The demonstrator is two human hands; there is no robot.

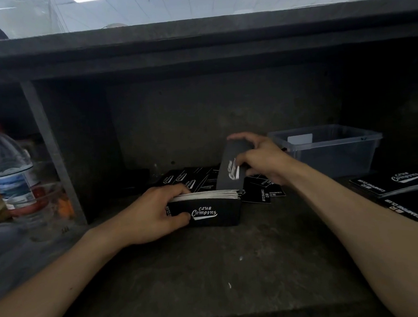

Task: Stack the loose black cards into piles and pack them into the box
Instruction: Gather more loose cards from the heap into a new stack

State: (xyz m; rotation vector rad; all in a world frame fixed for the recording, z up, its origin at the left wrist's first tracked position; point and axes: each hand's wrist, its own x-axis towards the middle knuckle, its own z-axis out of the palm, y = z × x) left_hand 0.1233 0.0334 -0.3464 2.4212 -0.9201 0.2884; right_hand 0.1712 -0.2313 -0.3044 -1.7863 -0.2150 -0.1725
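Observation:
My left hand [149,214] grips a thick pile of black cards [211,211] standing on edge on the dark work surface, white logo facing me. Above the pile's right end, my right hand [262,158] holds one black card [230,171] upright, its lower edge touching the pile's top. Several loose black cards [189,180] lie scattered flat behind the pile. A clear plastic box [330,151] stands at the back right, with a white card inside it.
Two flat piles of black cards [398,183] lie at the right edge. A water bottle [8,170] and a clear container stand at the left beside a metal post [50,148]. A dark shelf overhangs the back wall.

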